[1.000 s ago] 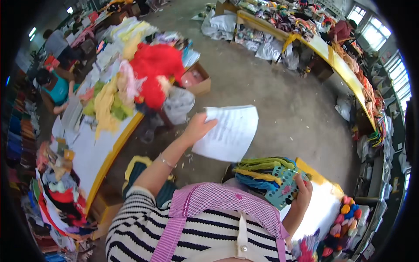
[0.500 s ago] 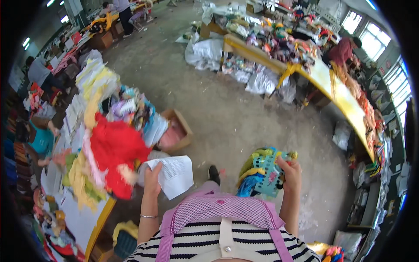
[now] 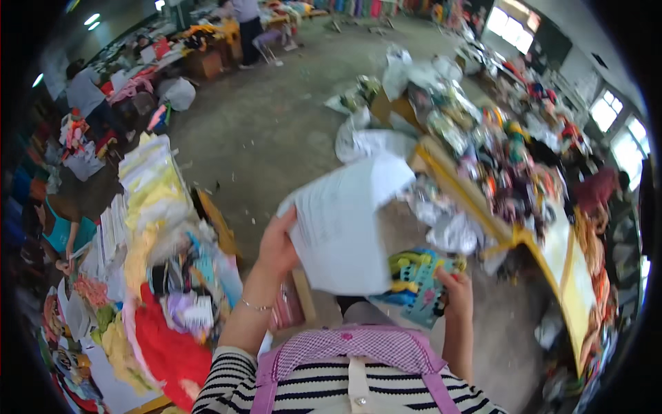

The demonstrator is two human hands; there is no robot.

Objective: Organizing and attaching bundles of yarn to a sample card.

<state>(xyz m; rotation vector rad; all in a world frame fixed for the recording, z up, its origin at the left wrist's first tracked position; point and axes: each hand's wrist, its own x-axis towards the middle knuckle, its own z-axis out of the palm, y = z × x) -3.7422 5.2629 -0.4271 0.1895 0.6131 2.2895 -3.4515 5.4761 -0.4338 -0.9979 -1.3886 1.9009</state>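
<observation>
My left hand [image 3: 279, 243] grips a white printed sheet of paper [image 3: 338, 234] by its left edge, and the sheet curls at its upper right corner. In my right hand [image 3: 455, 293] is a light-blue card with punched holes [image 3: 419, 291], from which bundles of yellow, green and blue thread hang. The paper's lower right edge overlaps part of the thread bundles and hides their left end. Both hands are held out in front of my body, above the floor.
On the left, a table carries red fabric [image 3: 165, 345], yellow cloth and packaged goods. A cardboard box [image 3: 303, 293] stands on the floor beside it. Another long yellow-edged table [image 3: 562, 276] on the right is heaped with colourful materials. Other people work at both sides.
My left hand has risen and swung right with the paper, which now stands nearer the card. The view has shifted as I moved forward. My right hand still holds the card.
</observation>
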